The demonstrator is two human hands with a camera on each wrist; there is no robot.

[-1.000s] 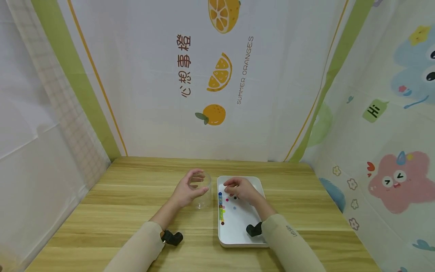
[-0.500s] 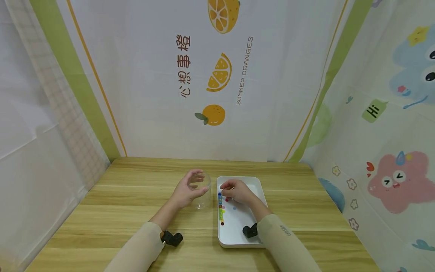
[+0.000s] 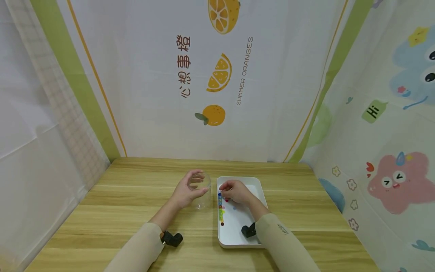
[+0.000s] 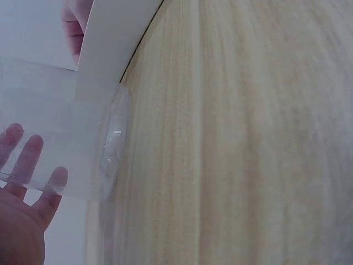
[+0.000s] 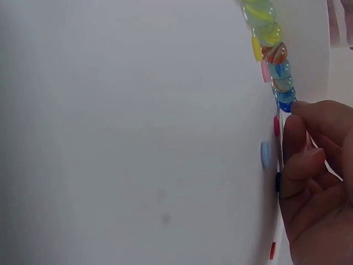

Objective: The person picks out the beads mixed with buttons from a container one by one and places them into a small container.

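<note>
My left hand [image 3: 183,193] grips a clear plastic cup [image 3: 202,202] that stands upright on the table beside the tray. In the left wrist view its fingers show against the transparent cup wall [image 4: 49,99]. My right hand [image 3: 239,193] is inside a white tray [image 3: 239,236], at the far end of a row of glass marbles [image 3: 221,213] along the tray's left wall. Its fingertips pinch the dark blue marble [image 5: 285,106] at the end of that row; the fingers partly hide it.
Small flat coloured pieces lie on the tray floor, among them a light blue one [image 3: 234,208], a red one [image 5: 277,126] and a yellow one [image 5: 256,48]. A wooden table [image 3: 129,196] carries everything. Printed cloth [image 3: 146,113] hangs behind it.
My right hand has moved left and slightly lower toward the tray's left wall, onto the end of the marble row. My left hand and the cup have stayed put.
</note>
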